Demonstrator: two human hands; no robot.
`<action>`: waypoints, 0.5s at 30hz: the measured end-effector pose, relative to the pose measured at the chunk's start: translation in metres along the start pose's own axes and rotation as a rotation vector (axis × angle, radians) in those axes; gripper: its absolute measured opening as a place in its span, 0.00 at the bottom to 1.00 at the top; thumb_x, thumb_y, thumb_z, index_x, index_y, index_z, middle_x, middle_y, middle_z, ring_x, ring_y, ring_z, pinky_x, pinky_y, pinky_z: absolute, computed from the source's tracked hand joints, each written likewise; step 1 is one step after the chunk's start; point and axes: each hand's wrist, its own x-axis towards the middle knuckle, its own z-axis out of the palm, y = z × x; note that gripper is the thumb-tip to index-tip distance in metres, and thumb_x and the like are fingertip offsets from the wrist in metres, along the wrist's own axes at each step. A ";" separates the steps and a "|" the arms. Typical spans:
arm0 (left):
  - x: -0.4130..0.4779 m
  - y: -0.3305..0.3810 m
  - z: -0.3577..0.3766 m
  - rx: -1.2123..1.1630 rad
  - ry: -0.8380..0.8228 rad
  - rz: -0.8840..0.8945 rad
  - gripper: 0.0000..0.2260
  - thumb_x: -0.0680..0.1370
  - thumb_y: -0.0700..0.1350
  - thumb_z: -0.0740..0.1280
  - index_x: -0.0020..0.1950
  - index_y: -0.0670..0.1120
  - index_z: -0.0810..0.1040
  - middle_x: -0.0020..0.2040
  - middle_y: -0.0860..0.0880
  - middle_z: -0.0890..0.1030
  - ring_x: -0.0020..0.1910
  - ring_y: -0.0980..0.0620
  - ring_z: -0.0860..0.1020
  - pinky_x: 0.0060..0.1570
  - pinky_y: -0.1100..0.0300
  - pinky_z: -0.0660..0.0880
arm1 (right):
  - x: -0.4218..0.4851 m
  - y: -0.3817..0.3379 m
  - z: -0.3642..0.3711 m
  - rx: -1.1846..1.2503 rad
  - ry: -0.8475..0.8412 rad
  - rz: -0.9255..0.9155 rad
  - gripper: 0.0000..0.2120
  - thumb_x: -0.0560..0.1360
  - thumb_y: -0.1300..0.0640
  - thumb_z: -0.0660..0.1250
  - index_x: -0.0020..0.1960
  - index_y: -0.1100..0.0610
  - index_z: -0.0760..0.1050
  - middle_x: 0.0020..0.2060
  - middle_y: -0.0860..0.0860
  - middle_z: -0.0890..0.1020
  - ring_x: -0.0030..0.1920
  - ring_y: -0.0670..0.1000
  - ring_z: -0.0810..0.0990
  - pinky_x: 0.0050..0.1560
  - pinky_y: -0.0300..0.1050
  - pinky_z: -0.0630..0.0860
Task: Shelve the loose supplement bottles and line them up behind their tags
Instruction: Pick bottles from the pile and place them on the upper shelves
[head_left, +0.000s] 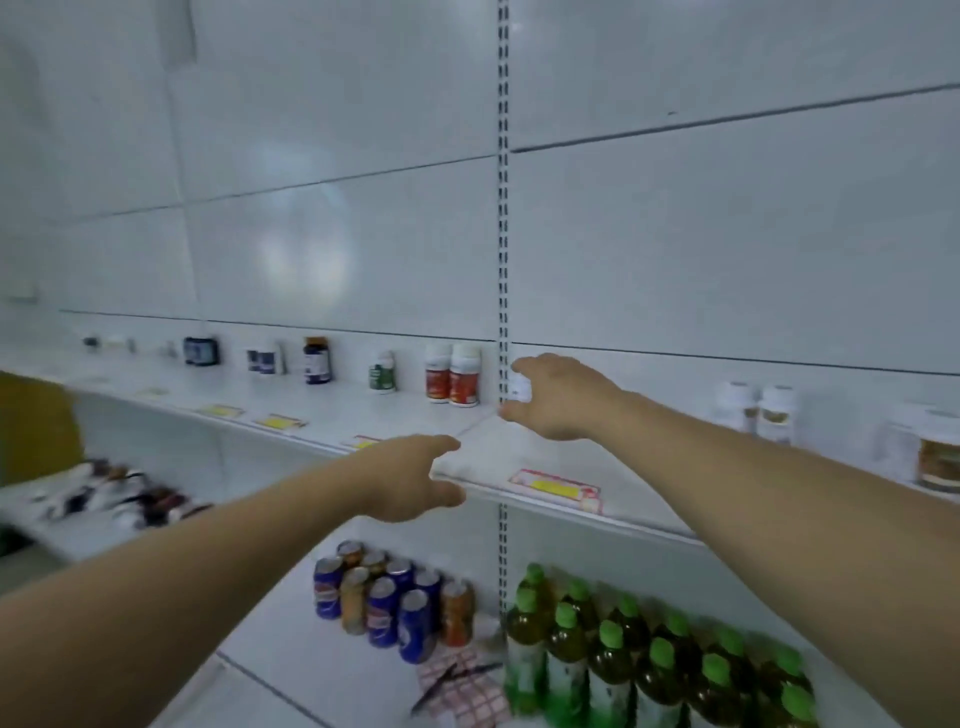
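Observation:
My right hand (558, 397) grips a small white bottle (520, 385) just above the white shelf (519, 447), by the slotted upright. Two red-labelled bottles (453, 373) stand to its left at the back of the shelf, then a green-labelled bottle (383, 371) and a dark amber bottle (317, 360). My left hand (415, 478) hovers at the shelf's front edge with fingers relaxed and nothing in it. A pink and yellow price tag (557, 488) lies at the shelf front below my right hand. Loose bottles (122, 499) lie in a pile at lower left.
More white bottles (758, 410) and a jar (937, 462) stand on the shelf to the right. Further yellow tags (278, 421) line the shelf front to the left. The shelf below holds cans (389, 603) and green-capped bottles (623, 660).

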 end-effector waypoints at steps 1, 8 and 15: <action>-0.015 -0.032 -0.002 0.004 0.009 -0.046 0.29 0.78 0.57 0.64 0.76 0.52 0.58 0.75 0.51 0.63 0.71 0.50 0.64 0.67 0.57 0.61 | 0.013 -0.036 0.011 0.002 -0.006 -0.060 0.32 0.75 0.37 0.60 0.73 0.51 0.62 0.70 0.53 0.68 0.68 0.57 0.68 0.64 0.52 0.69; -0.115 -0.232 0.003 0.090 -0.036 -0.402 0.31 0.77 0.59 0.62 0.77 0.52 0.55 0.76 0.50 0.59 0.73 0.48 0.63 0.70 0.54 0.62 | 0.072 -0.261 0.087 0.044 -0.122 -0.418 0.32 0.77 0.37 0.58 0.75 0.50 0.58 0.71 0.53 0.66 0.68 0.56 0.67 0.64 0.52 0.69; -0.133 -0.371 0.019 -0.039 -0.016 -0.606 0.31 0.76 0.58 0.65 0.76 0.52 0.59 0.75 0.50 0.63 0.70 0.48 0.67 0.68 0.53 0.65 | 0.138 -0.394 0.174 0.031 -0.247 -0.567 0.31 0.76 0.37 0.59 0.73 0.51 0.62 0.70 0.54 0.69 0.66 0.58 0.70 0.63 0.55 0.70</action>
